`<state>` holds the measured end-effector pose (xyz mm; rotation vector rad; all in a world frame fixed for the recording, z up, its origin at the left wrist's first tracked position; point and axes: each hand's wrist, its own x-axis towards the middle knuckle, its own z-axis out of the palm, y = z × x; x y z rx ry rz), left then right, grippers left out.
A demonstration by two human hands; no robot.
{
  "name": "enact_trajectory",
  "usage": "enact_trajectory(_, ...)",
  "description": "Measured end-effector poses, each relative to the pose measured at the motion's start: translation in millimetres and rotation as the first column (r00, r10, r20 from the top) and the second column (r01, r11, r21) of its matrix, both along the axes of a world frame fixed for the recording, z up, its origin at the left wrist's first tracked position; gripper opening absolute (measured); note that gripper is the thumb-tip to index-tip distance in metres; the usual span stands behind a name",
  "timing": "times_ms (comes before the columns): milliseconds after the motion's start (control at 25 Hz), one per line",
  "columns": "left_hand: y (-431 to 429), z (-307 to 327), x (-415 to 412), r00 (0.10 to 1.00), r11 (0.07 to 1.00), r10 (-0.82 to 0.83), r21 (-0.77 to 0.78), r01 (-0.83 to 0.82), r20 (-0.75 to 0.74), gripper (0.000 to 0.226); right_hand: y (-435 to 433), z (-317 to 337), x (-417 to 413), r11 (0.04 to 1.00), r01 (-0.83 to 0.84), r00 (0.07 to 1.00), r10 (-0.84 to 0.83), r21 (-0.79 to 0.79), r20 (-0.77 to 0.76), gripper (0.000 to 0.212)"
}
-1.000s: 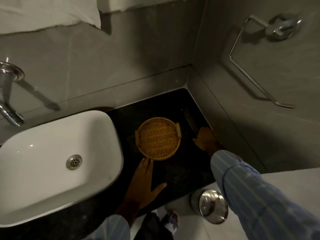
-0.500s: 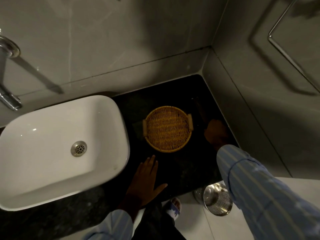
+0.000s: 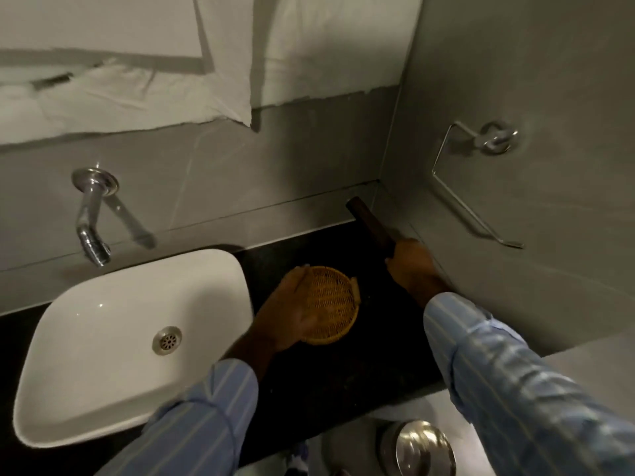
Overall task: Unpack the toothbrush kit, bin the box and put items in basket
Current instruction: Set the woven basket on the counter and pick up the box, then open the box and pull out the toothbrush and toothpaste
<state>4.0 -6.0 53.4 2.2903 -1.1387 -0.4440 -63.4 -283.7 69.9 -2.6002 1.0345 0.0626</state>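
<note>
A round woven basket (image 3: 335, 304) sits on the dark counter (image 3: 343, 369) right of the sink. My left hand (image 3: 287, 314) rests on the basket's left rim and covers part of it. My right hand (image 3: 410, 266) is closed around one end of a long dark toothbrush kit box (image 3: 369, 221), which it holds off the counter. The box points up toward the back right corner. A steel pedal bin (image 3: 421, 448) stands on the floor below the counter's front edge, its lid closed.
A white basin (image 3: 113, 338) fills the counter's left side, with a chrome wall tap (image 3: 91, 221) above it. The grey side wall is close on the right and carries a chrome towel holder (image 3: 481, 173). White towels (image 3: 137, 91) hang above.
My right hand has lifted the dark box off the counter by the wall. My left hand moved from the counter's front up onto the basket's left rim. The view tilted upward.
</note>
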Motion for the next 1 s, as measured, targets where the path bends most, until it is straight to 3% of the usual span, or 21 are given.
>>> enact_trajectory(160, -35, 81, 33, 0.983, 0.977, 0.184, -0.112, -0.181, 0.017, 0.082, 2, 58, -2, 0.997, -0.063, 0.989, 0.069, -0.049, 0.129, 0.042)
enact_trajectory(360, -66, 178, 69, 0.955, 0.906, 0.257, -0.308, -0.291, -0.148, 0.062, 7, 116, -7, 0.988, -0.126, 0.972, 0.141, -0.091, 0.19, 0.041)
enact_trajectory(520, -73, 236, 79, 0.932, 0.813, 0.105, -0.51, -0.281, -0.346, 0.041, 7, 157, -14, 0.982, -0.151, 0.917, 0.182, -0.112, 0.355, 0.029)
enact_trajectory(640, -72, 268, 78, 0.949, 0.799, -0.007, -0.572, -0.185, -0.317, 0.029, 4, 188, -21, 0.962, -0.202, 0.887, 0.259, -0.183, 0.382, 0.035)
enact_trajectory(840, -74, 316, 75, 0.868, 0.811, -0.121, -0.552, -0.194, -0.482, 0.024, -1, 224, -31, 0.934, -0.225, 0.809, 0.339, -0.279, 0.481, 0.025)
enact_trajectory(1000, -77, 337, 74, 0.838, 0.857, -0.127, -0.484, -0.177, -0.532, 0.024, 0, 235, -36, 0.935, -0.205, 0.816, 0.327, -0.29, 0.477, 0.031)
